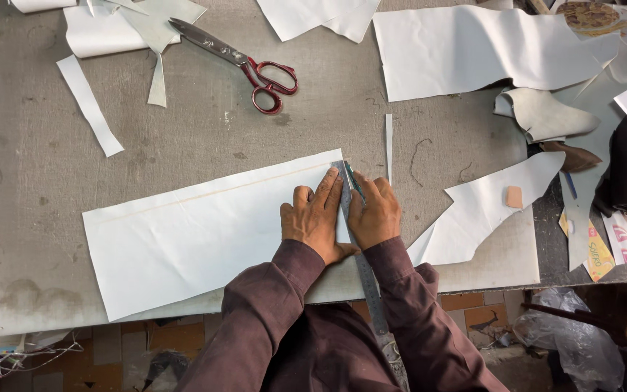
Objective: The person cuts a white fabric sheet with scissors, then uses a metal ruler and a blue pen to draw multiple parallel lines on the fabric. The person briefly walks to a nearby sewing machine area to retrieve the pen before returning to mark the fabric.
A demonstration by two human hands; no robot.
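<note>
Here, my left hand (pixel 312 219) presses the metal ruler (pixel 353 225) flat on the white sheet (pixel 190 232), fingers spread; my right hand (pixel 374 212) grips a blade (pixel 350 176), which I judge must next run steadily along the ruler's edge.

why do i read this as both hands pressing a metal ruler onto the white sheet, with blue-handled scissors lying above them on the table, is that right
Not quite: the scissors have red handles, not blue. The rest stands. The head view shows the left hand and right hand pressing the metal ruler onto the white sheet, with the scissors lying farther up the table.
</note>
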